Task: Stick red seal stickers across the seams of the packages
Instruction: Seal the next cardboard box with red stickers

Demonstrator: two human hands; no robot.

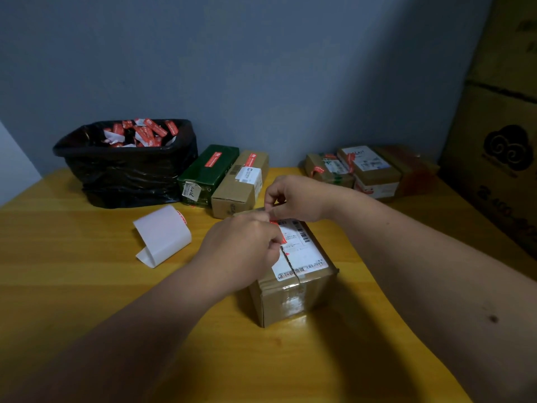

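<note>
Nearest on the yellow wooden tabletop (87, 286) stands a brown cardboard package (293, 286), taped over its front seam and carrying a white shipping label (302, 251) with a barcode; the print is too small to read. Above its top seam both hands work a red seal sticker (280, 232), only slivers of which show between them. The left hand (241, 248) has its grip curled, fingertips pinching the sticker's near end; the right hand (296, 199) pinches the far end between thumb and forefinger.

The sticker is likely thin, limp and tacky, apt to fold onto itself, so holding it taut by both ends and pressing down from the middle seems safest. The box looks stiff enough to press against.

Left of the hands lies a curled white backing strip (162, 237). Behind it sit a green box (207, 173) and a tan carton (241, 184), each with a red seal on top. Further right three more sealed parcels (369, 170) cluster by the wall. At far left, a bin with a black liner (125, 167) holds discarded red and white scraps. A large carton (499, 135) at right bears a cloud-shaped logo.
</note>
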